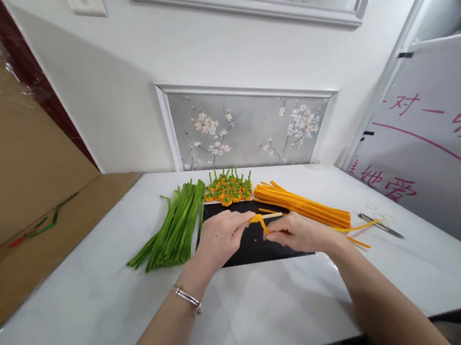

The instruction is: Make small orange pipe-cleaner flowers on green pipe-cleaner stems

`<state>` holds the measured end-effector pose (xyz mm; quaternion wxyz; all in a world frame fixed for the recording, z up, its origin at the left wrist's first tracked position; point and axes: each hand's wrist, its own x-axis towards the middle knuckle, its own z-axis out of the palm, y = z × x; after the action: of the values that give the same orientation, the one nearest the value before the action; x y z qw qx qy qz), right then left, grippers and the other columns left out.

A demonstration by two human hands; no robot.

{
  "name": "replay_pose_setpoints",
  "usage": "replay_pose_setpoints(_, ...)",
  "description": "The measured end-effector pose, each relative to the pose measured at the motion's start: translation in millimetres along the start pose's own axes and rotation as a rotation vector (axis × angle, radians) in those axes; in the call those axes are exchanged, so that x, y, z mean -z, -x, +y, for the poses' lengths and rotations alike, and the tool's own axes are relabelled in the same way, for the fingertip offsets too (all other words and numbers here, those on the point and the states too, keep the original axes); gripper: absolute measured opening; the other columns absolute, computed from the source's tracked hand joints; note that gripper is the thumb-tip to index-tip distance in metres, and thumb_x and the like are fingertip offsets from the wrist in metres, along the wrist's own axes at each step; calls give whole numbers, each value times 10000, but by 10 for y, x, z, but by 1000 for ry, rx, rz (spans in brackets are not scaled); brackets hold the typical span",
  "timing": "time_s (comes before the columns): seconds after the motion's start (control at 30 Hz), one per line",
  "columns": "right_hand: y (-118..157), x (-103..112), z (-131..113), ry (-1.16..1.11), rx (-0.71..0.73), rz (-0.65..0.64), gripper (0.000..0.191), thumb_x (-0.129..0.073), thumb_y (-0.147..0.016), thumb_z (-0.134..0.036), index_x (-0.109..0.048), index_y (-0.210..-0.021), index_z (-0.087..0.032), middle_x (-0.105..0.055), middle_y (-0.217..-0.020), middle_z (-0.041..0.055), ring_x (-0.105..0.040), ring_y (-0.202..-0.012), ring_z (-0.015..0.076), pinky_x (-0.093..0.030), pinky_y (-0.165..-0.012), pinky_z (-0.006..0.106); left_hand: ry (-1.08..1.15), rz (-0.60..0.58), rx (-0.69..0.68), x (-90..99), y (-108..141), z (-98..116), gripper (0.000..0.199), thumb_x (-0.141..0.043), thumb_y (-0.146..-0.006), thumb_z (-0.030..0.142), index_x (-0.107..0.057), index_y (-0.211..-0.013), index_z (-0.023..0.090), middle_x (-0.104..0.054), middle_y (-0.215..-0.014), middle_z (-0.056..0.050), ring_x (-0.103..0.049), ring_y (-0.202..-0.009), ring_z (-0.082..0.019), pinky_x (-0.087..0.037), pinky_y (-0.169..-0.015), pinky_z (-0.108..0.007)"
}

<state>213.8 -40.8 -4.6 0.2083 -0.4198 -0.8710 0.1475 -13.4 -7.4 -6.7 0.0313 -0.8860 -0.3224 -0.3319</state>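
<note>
My left hand (224, 233) pinches a thin pale stick (273, 215) near its left end, above a black mat (248, 251). Orange pipe cleaner is coiled round the stick close to my fingertips. From that coil an orange pipe cleaner (264, 226) runs down to my right hand (297, 232), whose fingers are closed on it. Its long tail appears to come out past my right wrist. Behind the mat stands a cluster of small orange and green pipe-cleaner pieces (229, 188) with green stems pointing up.
Green pipe cleaners (173, 224) lie in a bundle at left, orange pipe cleaners (303, 202) at right. Scissors (382, 225) and thin rings (371, 207) rest on the white table (264, 308) farther right. Cardboard (21, 148) borders the left side; a whiteboard (443, 157) leans at right.
</note>
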Motion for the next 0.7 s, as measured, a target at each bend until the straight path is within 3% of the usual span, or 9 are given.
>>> replay_pose_setpoints(0.2,47,101,-162,87,51,11,352,-550,-902,-256,-448,-572,-184,-403,-541,-54,-327,-506,86,-258,-495,236,-129,-15,12,-3,5,-28,273,-526,-901,133,-699,-1067,262,-744,-830,25,-615,-730,-159,-433,-641,-259)
replay_pose_setpoints(0.43,-20,171,-180,-30,34,290,222,-525,-933,-277,-653,-771,-197,-643,-707,2,-570,-641,120,-412,-628,234,-147,-57,-53,2,-4,-20,288,-527,-894,109,-698,-1063,268,-754,-869,34,-613,-722,-153,-424,-637,-261)
replay_pose_setpoints(0.7,-96,200,28,-91,-80,369,212,-561,-900,-338,-696,-795,-212,-705,-783,14,-613,-689,155,-448,-657,264,-31,-45,-159,29,-12,20,280,-531,-890,101,-703,-1056,247,-763,-898,33,-632,-730,-145,-438,-644,-262)
